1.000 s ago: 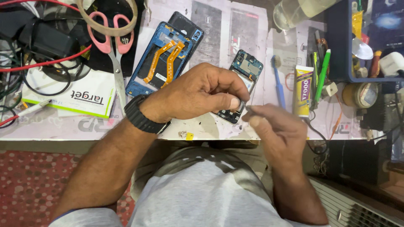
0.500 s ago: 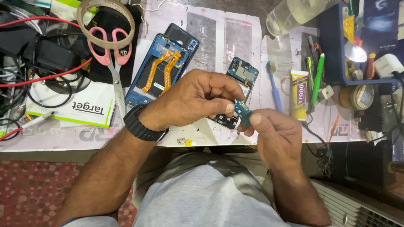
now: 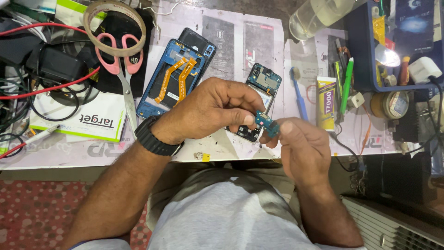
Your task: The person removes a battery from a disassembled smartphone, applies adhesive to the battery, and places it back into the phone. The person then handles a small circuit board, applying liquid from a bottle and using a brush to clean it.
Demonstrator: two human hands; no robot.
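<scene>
A: Above the near edge of the worktop (image 3: 240,41), both hands meet. The left hand (image 3: 210,111) and right hand (image 3: 303,148) pinch one small blue circuit board (image 3: 266,121) between them, fingers closed on it from either side.

B: Noted. Underneath?

A: An opened phone (image 3: 259,92) lies flat just behind the hands, partly hidden by the left one. A blue phone frame (image 3: 171,83) sits further left, beside pink scissors (image 3: 122,74). A glue tube (image 3: 326,103) lies to the right.

B: Wrist?

A: Black watch (image 3: 155,139), left.
</scene>
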